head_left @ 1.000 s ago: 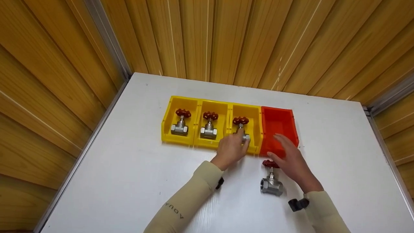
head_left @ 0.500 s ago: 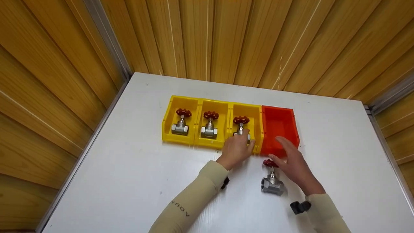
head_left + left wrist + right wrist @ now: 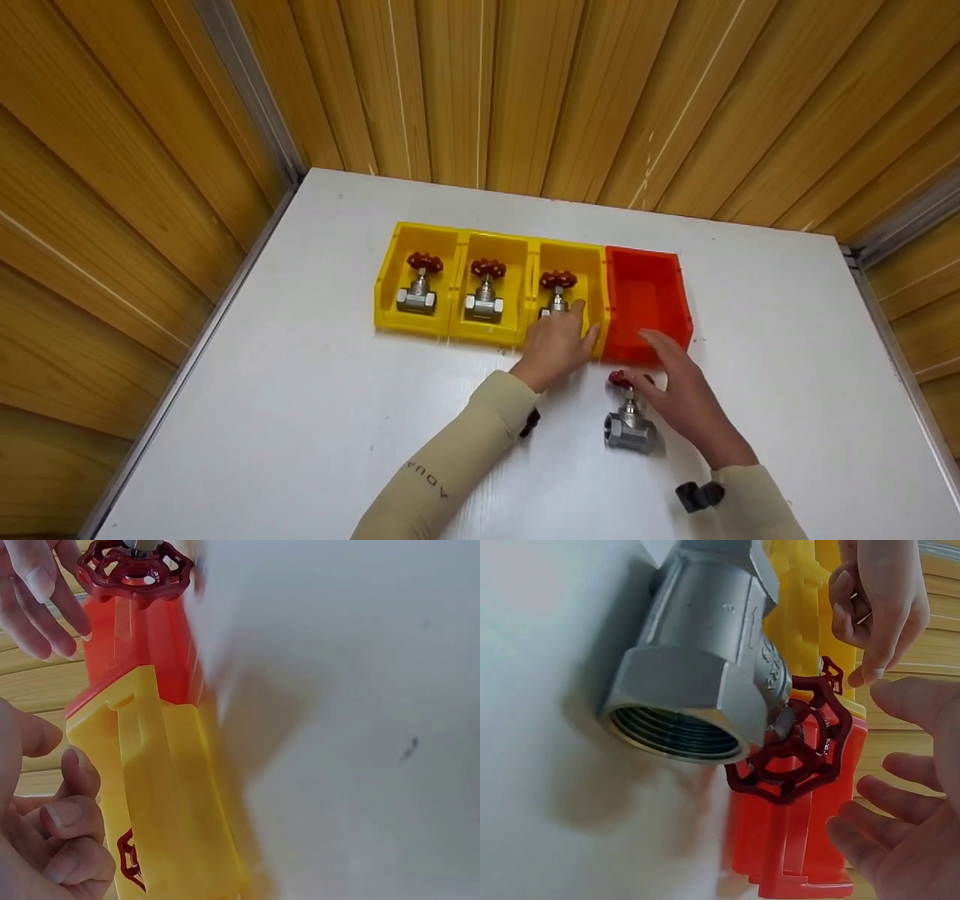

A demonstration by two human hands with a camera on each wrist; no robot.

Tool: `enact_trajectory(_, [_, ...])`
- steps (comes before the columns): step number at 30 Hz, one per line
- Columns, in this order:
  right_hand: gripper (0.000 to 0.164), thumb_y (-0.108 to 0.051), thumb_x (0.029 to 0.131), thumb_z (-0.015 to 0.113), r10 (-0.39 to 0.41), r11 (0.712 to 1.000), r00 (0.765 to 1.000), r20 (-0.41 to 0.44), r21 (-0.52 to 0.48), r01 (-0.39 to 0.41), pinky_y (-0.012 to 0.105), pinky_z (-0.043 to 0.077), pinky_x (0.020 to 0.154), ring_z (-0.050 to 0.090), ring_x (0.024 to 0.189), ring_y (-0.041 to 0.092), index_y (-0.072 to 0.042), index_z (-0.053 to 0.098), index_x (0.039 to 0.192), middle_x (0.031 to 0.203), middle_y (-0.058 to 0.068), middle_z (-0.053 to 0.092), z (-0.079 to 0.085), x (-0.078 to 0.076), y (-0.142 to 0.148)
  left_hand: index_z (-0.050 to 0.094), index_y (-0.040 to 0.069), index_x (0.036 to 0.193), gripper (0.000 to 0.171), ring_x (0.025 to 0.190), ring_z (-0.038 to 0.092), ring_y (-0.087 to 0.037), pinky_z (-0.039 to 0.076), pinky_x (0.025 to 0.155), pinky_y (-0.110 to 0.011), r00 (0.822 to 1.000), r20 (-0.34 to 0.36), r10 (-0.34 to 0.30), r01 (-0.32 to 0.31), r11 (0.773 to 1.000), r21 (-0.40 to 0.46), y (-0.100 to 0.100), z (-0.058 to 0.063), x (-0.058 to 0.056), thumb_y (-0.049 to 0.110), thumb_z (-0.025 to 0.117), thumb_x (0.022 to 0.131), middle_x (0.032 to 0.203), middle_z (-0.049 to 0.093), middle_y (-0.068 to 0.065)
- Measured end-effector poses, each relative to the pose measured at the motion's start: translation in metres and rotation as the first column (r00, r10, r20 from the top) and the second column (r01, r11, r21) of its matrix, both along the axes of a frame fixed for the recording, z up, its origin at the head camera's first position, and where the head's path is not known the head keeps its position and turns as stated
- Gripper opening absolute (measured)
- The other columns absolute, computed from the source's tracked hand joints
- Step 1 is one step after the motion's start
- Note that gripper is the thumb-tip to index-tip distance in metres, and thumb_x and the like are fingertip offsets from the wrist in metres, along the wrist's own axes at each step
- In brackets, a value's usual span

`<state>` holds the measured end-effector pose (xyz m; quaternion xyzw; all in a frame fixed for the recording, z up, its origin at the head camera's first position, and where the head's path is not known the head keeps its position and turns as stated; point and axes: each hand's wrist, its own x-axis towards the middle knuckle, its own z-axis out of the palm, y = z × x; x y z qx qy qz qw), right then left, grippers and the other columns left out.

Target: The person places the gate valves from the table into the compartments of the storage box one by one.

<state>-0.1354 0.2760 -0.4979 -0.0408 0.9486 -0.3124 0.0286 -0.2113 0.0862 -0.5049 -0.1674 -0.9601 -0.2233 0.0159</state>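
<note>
In the head view my left hand is over the front of the third yellow bin, in front of a gate valve with a red handwheel. The hand partly hides that valve's body. Its fingers are loosely curled in the left wrist view, and I see nothing between them. My right hand hovers beside another steel gate valve, on the white table before the red bin. Spread, relaxed fingers are near its red handwheel; the right hand holds nothing.
Two more yellow bins adjoin on the left, each with one upright valve, such as the leftmost valve. The red bin closes the row on the right. Wood-patterned walls enclose the white table.
My left hand has drawn away from the third bin's valve, slightly right and toward me. My right hand has dropped a little lower, near the table valve's handwheel. The valves have stayed in place.
</note>
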Motion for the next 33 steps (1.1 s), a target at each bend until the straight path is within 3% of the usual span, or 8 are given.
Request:
enact_trajectory(4, [0.073,-0.029,0.086,0.074,0.013,1.0,1.0,0.016,0.01,-0.014,0.054,0.043,0.1,0.037,0.137,0.036,-0.016,0.036,0.147,0.151,0.011,0.037,-0.003,0.009,0.005,0.056,0.014,0.12,0.041,0.051,0.046,-0.011,0.035,0.043,-0.023,1.0,-0.007,-0.014,0.014,1.0,-0.018,0.005,-0.001,0.001,0.048,0.048,0.098,0.064,0.051,0.003])
enact_trajectory(14, [0.1,-0.053,0.068,0.082,0.037,0.999,0.99,0.136,0.029,-0.041,0.054,0.042,0.101,0.033,0.14,0.034,-0.026,0.031,0.15,0.157,0.007,0.029,-0.007,0.021,0.012,0.056,0.013,0.109,0.035,0.055,0.048,-0.012,0.036,0.047,-0.022,1.0,-0.017,-0.026,0.026,1.0,-0.005,0.011,-0.001,0.002,0.045,0.049,0.098,0.063,0.048,0.003])
enact_trajectory(23, [0.12,-0.049,0.057,0.089,0.112,0.992,0.977,0.182,0.041,-0.121,0.055,0.041,0.103,0.033,0.141,0.033,-0.027,0.022,0.153,0.158,0.006,0.026,-0.012,0.024,0.015,0.052,0.015,0.117,0.038,0.053,0.046,-0.01,0.036,0.045,-0.021,0.998,0.062,-0.013,0.011,0.999,0.037,0.015,-0.001,0.002,0.048,0.049,0.098,0.063,0.048,0.004])
enact_trajectory(33, [0.127,-0.034,0.057,0.093,0.15,0.981,0.948,0.28,0.074,-0.177,0.056,0.034,0.108,0.025,0.145,0.036,-0.026,0.013,0.156,0.163,0.005,0.016,-0.013,0.027,0.018,0.048,0.016,0.121,0.039,0.054,0.046,-0.01,0.036,0.046,-0.021,0.997,0.073,-0.021,0.018,0.999,0.036,0.016,-0.003,-0.004,0.048,0.048,0.098,0.065,0.049,0.005])
